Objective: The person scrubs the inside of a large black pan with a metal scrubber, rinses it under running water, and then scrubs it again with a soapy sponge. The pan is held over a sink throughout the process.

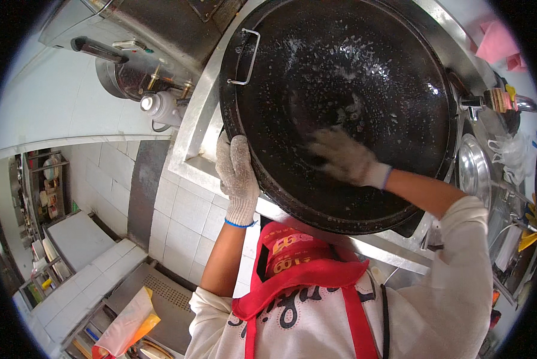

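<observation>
A large round black pan (295,134) with wet, shiny patches and pale specks fills the upper middle, resting over a stainless steel sink (192,155). On its left rim sits a wire handle (253,56). My left hand (238,172), in a pale knitted work glove, holds the pan's lower left rim. My right hand (342,155), gloved likewise, reaches into the pan, palm down against its inner surface. Motion blurs its fingers, so whether anything lies under them is hidden.
A tap (471,102) stands right of the pan, near a round metal lid (474,166) and a clear plastic bag (510,155). At left are a light grey thermos jug (160,107) and brass valves (153,78). A perforated metal surface (172,291) lies lower left.
</observation>
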`<state>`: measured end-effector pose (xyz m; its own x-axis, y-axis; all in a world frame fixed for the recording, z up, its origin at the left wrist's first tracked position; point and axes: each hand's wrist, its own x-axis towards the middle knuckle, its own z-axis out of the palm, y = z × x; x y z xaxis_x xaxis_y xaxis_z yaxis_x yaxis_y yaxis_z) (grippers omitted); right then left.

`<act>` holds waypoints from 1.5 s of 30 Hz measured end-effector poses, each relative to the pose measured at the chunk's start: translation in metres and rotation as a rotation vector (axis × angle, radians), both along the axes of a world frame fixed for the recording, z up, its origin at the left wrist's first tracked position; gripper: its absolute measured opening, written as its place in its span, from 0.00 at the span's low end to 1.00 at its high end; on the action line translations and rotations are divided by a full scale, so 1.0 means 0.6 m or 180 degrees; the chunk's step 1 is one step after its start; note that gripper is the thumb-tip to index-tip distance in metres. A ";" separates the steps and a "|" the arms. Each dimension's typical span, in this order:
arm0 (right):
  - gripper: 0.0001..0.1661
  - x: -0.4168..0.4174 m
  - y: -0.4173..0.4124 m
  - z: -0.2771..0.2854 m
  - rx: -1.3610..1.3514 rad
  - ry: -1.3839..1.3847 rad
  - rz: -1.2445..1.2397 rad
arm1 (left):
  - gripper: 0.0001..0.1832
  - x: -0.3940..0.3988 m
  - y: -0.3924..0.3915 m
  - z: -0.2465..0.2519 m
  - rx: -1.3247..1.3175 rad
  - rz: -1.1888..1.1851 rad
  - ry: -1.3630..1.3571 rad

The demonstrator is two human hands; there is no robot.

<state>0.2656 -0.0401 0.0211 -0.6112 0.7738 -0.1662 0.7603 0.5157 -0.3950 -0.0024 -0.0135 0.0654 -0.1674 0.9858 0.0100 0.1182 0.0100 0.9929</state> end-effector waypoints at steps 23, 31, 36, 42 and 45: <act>0.36 0.123 0.079 0.081 -0.0404 -0.1977 -0.0773 | 0.18 0.001 0.003 0.003 0.0144 0.0096 0.0455; 0.25 -0.108 0.287 -0.008 0.2159 0.0460 0.0833 | 0.21 -0.007 0.001 -0.006 -0.0148 0.0138 0.0195; 0.40 0.108 0.368 0.073 0.2502 -0.1660 -0.0997 | 0.22 -0.005 0.002 0.008 -0.0216 0.0087 0.0379; 0.36 0.243 0.061 0.138 0.0919 -0.3805 -0.1865 | 0.21 -0.009 0.001 -0.014 -0.0174 -0.0002 -0.0318; 0.32 0.133 -0.116 0.138 -0.0458 -0.3756 -0.1560 | 0.21 -0.005 0.004 -0.009 0.0062 -0.0004 -0.0033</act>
